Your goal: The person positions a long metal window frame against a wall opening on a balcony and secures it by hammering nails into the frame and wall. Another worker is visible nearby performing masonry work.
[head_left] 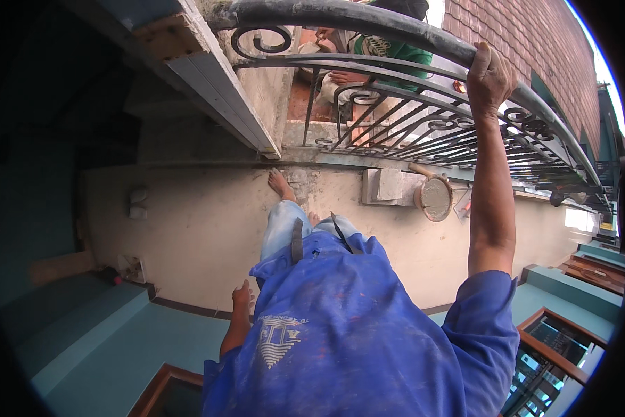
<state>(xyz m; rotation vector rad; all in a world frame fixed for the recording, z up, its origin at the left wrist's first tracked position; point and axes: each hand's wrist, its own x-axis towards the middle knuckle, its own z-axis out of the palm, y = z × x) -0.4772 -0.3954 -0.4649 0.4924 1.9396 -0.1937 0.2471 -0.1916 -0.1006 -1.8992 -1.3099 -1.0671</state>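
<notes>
My right hand (491, 80) is closed around the dark round handrail (403, 22) of a wrought-iron railing with curled scrolls and twisted bars (389, 125). That arm reaches up and forward from a blue sleeve. My left hand (243, 295) hangs low beside my hip with nothing in it, its fingers loosely apart. On the floor at the railing's foot stands a round pan of grey mortar (436, 198), with what looks like a wooden handle lying at its rim. Grey blocks (389, 186) sit just left of the pan.
Beyond the railing is another person in green (396, 59), with a hand (347, 77) visible low down. A white-edged post (222, 104) stands at the left. A flat tool (463, 203) lies right of the pan. Pale floor (201, 222) runs along the railing; teal walls (111, 333) lie behind me.
</notes>
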